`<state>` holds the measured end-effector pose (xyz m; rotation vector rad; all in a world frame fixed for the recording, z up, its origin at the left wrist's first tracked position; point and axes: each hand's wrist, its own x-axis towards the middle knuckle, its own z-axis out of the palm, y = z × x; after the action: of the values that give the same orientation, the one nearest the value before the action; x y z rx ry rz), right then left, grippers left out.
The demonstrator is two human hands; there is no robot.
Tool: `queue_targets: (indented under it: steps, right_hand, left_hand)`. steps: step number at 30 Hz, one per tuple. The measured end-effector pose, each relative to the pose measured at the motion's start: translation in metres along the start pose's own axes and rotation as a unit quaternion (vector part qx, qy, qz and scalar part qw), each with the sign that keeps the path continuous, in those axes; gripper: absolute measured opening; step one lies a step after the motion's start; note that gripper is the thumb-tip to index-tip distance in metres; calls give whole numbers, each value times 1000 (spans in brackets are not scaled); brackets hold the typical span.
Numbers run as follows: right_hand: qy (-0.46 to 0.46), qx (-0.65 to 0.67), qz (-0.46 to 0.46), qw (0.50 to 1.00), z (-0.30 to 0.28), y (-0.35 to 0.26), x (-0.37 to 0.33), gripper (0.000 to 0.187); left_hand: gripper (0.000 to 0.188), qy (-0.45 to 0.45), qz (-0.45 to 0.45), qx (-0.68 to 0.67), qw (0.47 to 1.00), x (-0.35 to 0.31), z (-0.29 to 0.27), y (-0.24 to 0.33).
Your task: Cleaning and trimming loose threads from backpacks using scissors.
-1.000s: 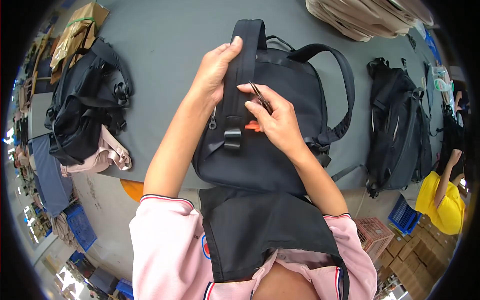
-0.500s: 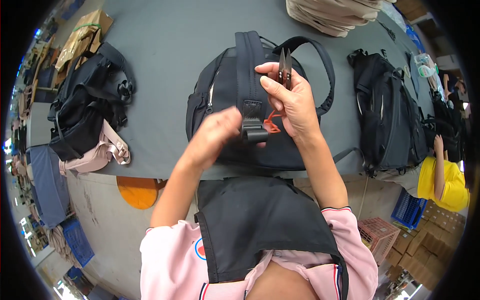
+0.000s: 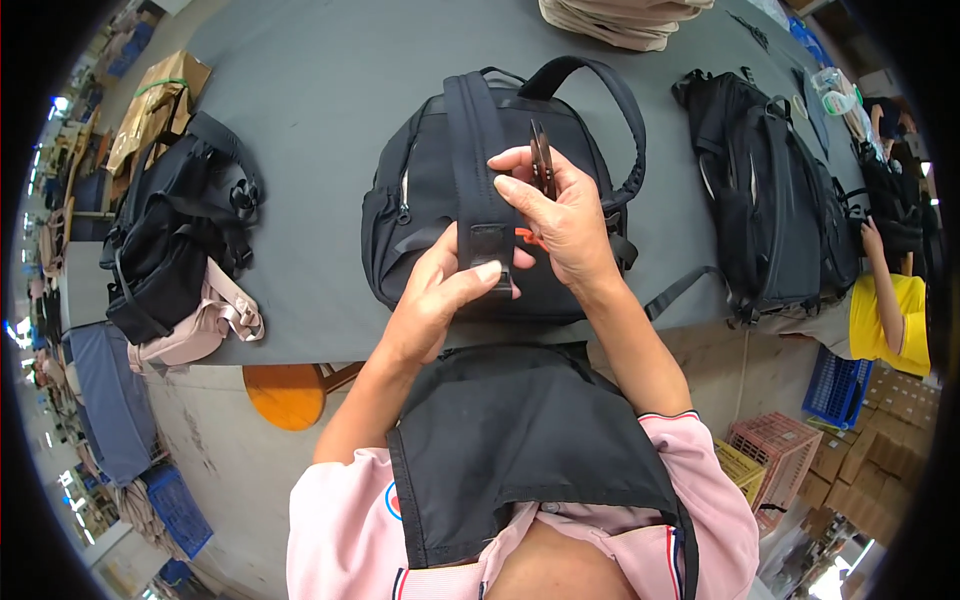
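Note:
A black backpack (image 3: 420, 160) lies on the grey table before me, a padded shoulder strap (image 3: 478, 140) running down its middle. My left hand (image 3: 435, 300) is closed on the strap's lower end, thumb over the dark buckle (image 3: 503, 284), which it partly hides. In my right hand (image 3: 562, 215) is a pair of thread snips (image 3: 542, 155), blades pointing away from me. This hand's thumb and index fingertip meet the strap's right edge. An orange cord (image 3: 528, 237) shows beneath the right palm. The other shoulder strap (image 3: 630, 110) loops out at the right.
More black bags lie at the left (image 3: 170, 240) and right (image 3: 760, 200), with a pink bag (image 3: 190, 335) by the left one. A beige fabric stack (image 3: 630, 22) stands at the far edge. A person in yellow (image 3: 885, 325) is at the right. Below are a stool (image 3: 285, 395) and crates (image 3: 775, 455).
My left hand has gone from a blur beside the buckle to a hold on the strap's end. The snips have turned, so their blades look narrower. The whole view has shifted slightly.

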<state>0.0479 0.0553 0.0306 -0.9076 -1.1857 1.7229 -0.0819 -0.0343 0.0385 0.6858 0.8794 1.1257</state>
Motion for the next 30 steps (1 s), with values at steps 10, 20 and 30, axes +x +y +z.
queue_targets:
  steps: [10,20,30]
  right_hand:
    - [-5,-2,-4,1000,-3,10,4,11]
    - [5,-1,58,998,-6,17,-13,16]
    - [-43,-56,16,997,-1,17,-23,24]
  left_hand:
    - [31,163,335,465,803,8,-1,-16]
    - [29,73,290,283,911,19,-40,-41]
    - [26,100,238,158,953,25,-49,-42]
